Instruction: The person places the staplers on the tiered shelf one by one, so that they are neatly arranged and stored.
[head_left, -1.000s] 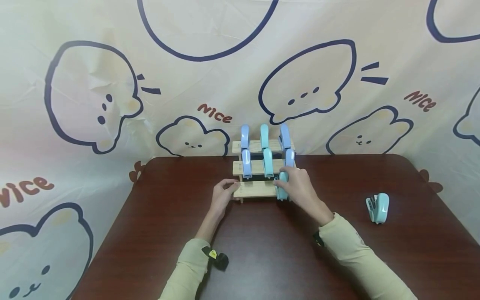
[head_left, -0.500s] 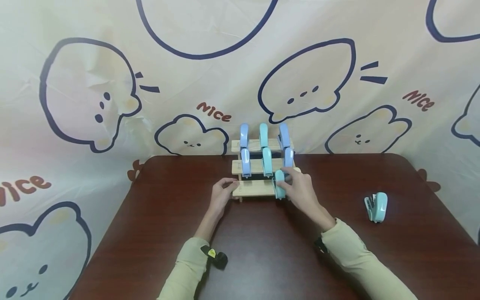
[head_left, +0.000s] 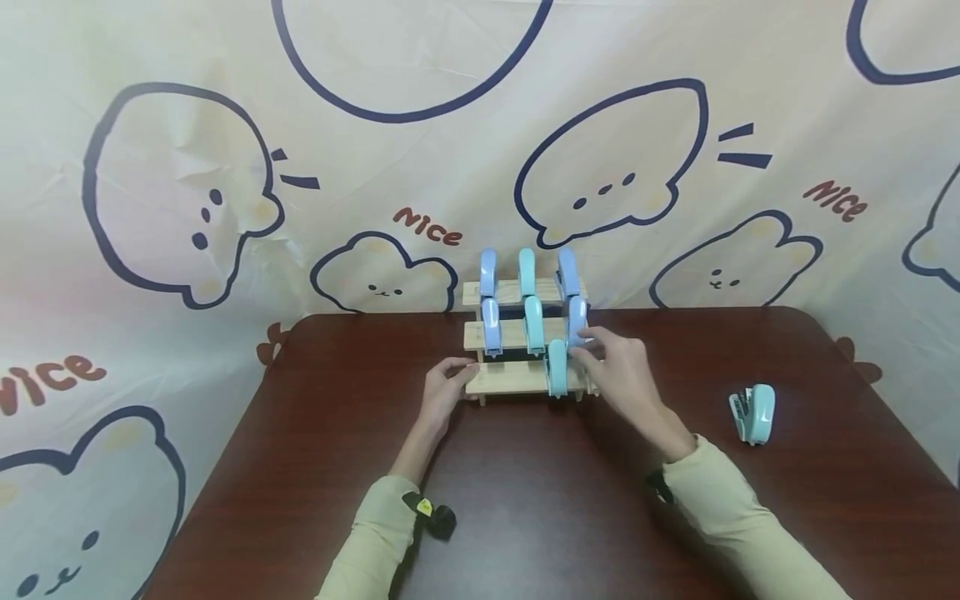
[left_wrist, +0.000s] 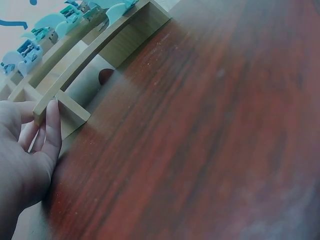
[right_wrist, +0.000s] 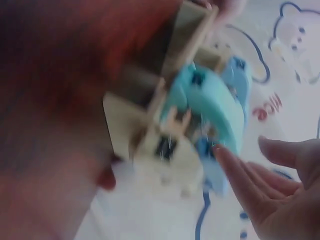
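A three-tier wooden rack stands at the table's back. My left hand pinches the left end of its lowest board between thumb and fingers. Toward the right of that board a mint-green stapler stands on end. Just right of it is my right hand, holding nothing. In the right wrist view, its fingers are spread beside the stapler; whether a fingertip touches it, I cannot tell. Several blue and mint staplers fill the two upper tiers.
Another mint stapler lies on the dark brown table at the right. A patterned cloth hangs behind the table. A pale cream piece, blurred, shows at the rack's end in the right wrist view.
The right hand has nudged the mint stapler slightly left on the lowest board, then let go and drawn back to the right. The left hand has stayed at the board's end.
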